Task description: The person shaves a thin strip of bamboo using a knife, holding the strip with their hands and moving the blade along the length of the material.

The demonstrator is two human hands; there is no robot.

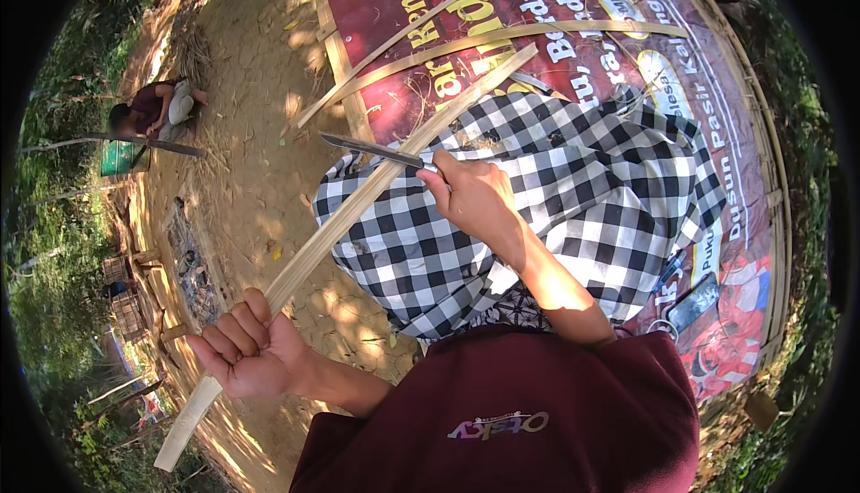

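Head view: the left hand point(251, 350) is clenched around the lower end of a long bamboo strip point(358, 206), which slants up across the black-and-white checked cloth point(573, 197) on the lap. The right hand point(470, 193) grips a knife point(372, 148), blade laid against the strip's edge just above the cloth. Risk, I'd judge: if the blade catches a node and skips, it could run down toward the left fist or nick the cloth. A red printed banner point(717, 251) lies underneath; another person point(152, 108) crouches well apart.

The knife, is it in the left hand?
No, the right hand holds the knife; the left hand grips the bamboo strip.
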